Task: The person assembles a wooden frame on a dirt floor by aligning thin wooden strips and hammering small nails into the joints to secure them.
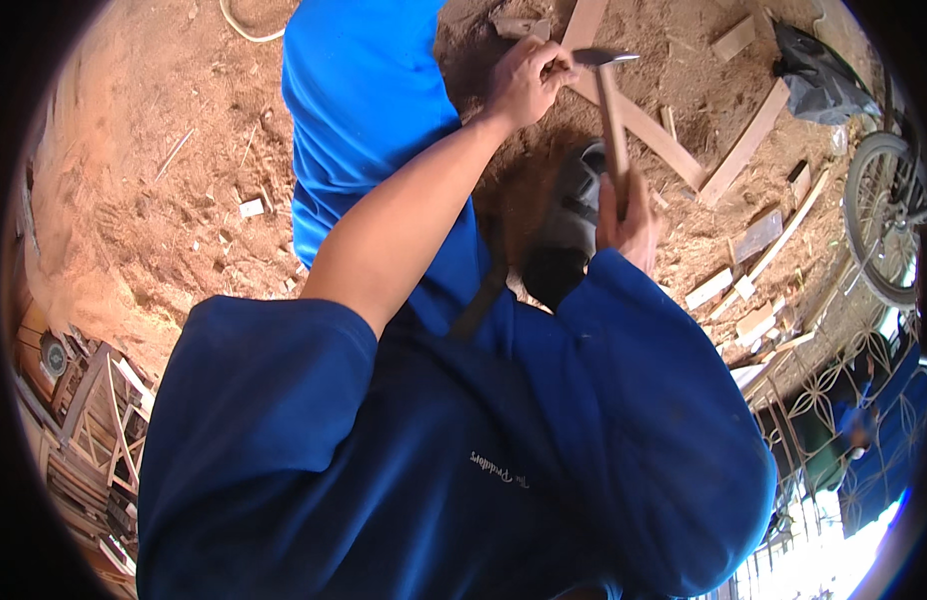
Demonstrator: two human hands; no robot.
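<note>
Likely for leverage, gripping the hammer point(614, 120) low with right hand point(632, 222); curling left hand point(527, 82) beside its head, cannot tell if clasping anything.

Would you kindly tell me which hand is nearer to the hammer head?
Left: the left hand appears just beside the hammer head; the right hand is farther, gripping the handle.

Head view | lettering point(499, 470): one short white line, upside down, slanting | on: dark blue shirt point(409, 490), front
</note>
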